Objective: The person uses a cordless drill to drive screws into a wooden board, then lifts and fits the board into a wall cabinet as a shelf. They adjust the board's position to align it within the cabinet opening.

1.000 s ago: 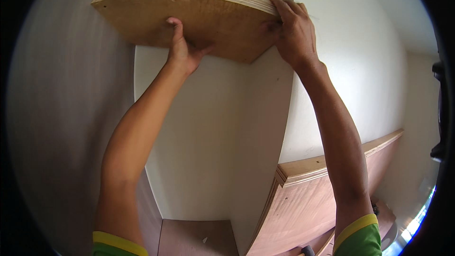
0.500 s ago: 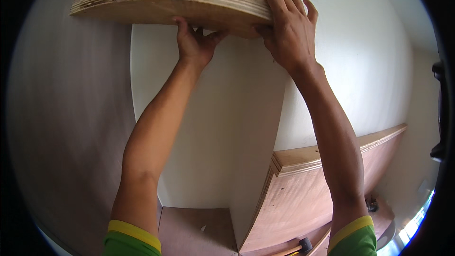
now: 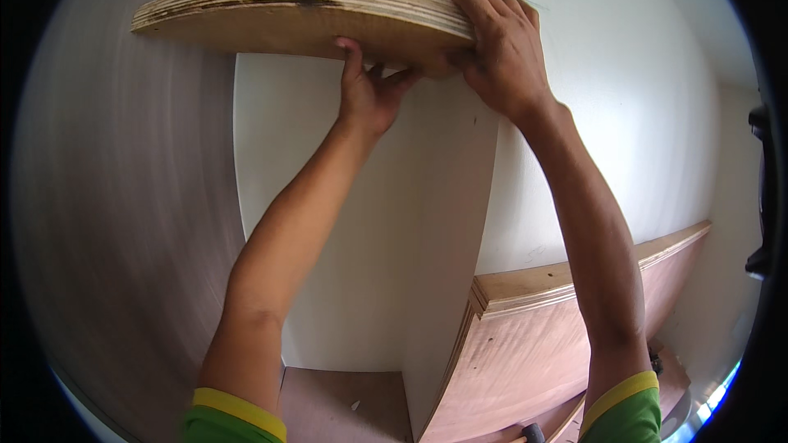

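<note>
A thick plywood shelf board (image 3: 271,29) with a curved, layered front edge is held up high in the wall recess. Beneath it, my left hand (image 3: 371,94) presses against its underside with the fingers spread and the thumb upward. My right hand (image 3: 505,53) grips the board's right end, fingers over the top and thumb below. The board's back edge and whatever supports it there are hidden.
A dark wood-grain panel (image 3: 139,197) stands at the left. White walls (image 3: 607,115) lie behind and to the right. Lower right is a plywood-topped ledge (image 3: 525,280), with a black-headed mallet (image 3: 533,433) below it. A small pale scrap (image 3: 355,404) lies on the brown base.
My left hand has slid to the right along the board's underside. The board appears slightly lower in view, and my right hand keeps its grip.
</note>
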Demonstrator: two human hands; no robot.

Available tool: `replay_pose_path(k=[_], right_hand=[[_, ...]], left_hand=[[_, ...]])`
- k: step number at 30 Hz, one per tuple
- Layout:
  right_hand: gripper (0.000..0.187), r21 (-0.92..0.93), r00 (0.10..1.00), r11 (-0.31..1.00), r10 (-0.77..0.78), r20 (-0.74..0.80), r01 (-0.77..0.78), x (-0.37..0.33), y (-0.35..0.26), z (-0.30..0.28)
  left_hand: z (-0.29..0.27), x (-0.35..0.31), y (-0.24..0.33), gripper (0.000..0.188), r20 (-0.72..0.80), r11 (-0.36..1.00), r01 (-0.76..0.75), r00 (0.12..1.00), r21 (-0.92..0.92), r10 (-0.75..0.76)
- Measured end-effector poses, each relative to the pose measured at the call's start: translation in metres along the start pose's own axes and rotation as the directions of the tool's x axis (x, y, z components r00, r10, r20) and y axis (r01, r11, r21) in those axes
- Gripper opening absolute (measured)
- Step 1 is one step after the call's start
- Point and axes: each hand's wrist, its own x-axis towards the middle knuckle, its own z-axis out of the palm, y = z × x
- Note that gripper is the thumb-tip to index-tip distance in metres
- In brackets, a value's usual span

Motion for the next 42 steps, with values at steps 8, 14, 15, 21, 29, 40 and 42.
replay_pose_path(k=[8, 14, 15, 21, 29, 40, 42], right_hand=[[0.056, -0.042, 0.966, 0.987, 0.159, 0.202, -0.154, 0.037, 0.007, -0.026], [0.054, -0.084, 0.926, 0.952, 0.306, 0.219, -0.295, 0.043, -0.013, -0.025], [0.053, -0.075, 0.910, 0.938, 0.346, 0.227, -0.338, 0.044, -0.010, -0.022], [0.064, -0.072, 0.998, 0.996, 0.045, 0.033, -0.042, 0.042, 0.015, -0.016], [0.068, -0.204, 0.985, 0.969, 0.155, 0.075, -0.137, 0.036, 0.019, -0.012], [0.056, -0.341, 0.948, 0.917, 0.275, 0.161, -0.208, 0.037, 0.008, -0.014], [0.072, -0.505, 0.943, 0.822, 0.329, 0.046, -0.262, 0.038, -0.017, -0.012]], left_hand=[[0.014, 0.033, -0.041, 0.106, -0.069, 0.998, -0.024, 0.997, 0.063, 0.028], [-0.014, 0.030, -0.038, 0.090, -0.141, 0.992, 0.045, 0.990, 0.121, -0.028], [-0.021, 0.034, -0.037, 0.091, -0.089, 0.992, 0.038, 0.996, 0.117, -0.028], [-0.015, 0.043, -0.046, 0.068, -0.031, 0.979, -0.078, 0.996, 0.190, 0.085], [0.032, -0.026, 0.073, 0.039, 0.328, -0.220, -0.257, 0.855, 0.941, 0.402], [0.080, 0.020, 0.324, 0.061, 0.411, -0.884, -0.246, 0.909, 0.398, -0.067], [0.067, 0.023, 0.324, 0.058, 0.518, -0.910, -0.219, 0.855, 0.351, -0.006]])
